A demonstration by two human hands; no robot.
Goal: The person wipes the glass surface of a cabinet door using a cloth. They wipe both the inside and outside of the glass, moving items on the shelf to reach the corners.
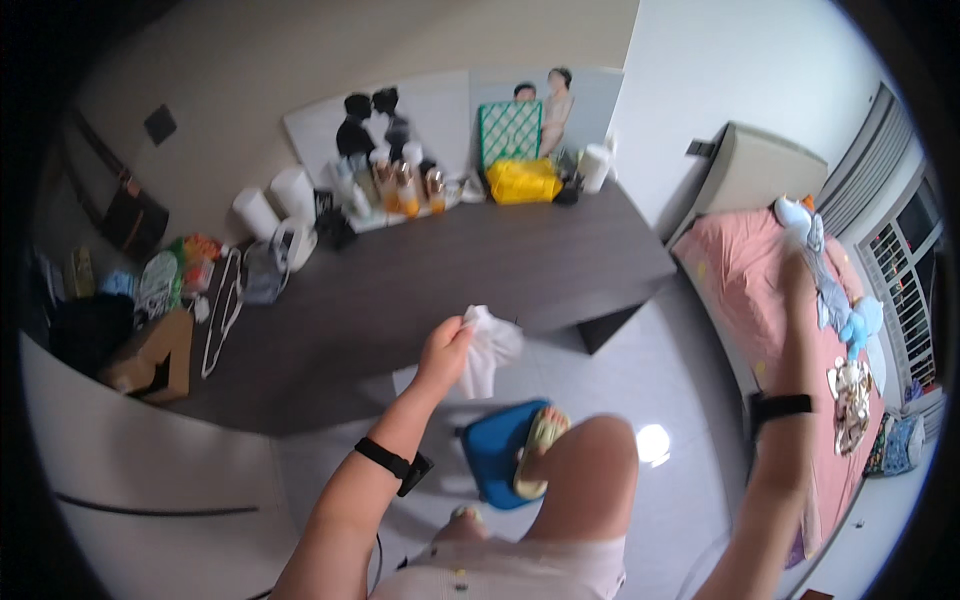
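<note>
My left hand point(447, 350) is closed on a thin, crumpled white cloth point(488, 350), which hangs down just off the front edge of the dark desk point(430, 255). Whether it is fabric or paper I cannot tell. Out to the right, my right arm is raised, and my right hand point(797, 255) shows in front of the pink bed point(735, 260). That hand is smeared by motion, so its fingers cannot be made out. One of my feet, in a pale green slipper point(535, 450), rests on a blue stool point(490, 455) below the cloth.
Bottles point(405, 190), a yellow pouch point(525, 182) and white rolls point(293, 192) line the desk's back, before two leaning pictures point(370, 125). A cardboard box point(160, 355) and a white hanger point(225, 315) lie at its left. Soft toys point(860, 325) are on the bed.
</note>
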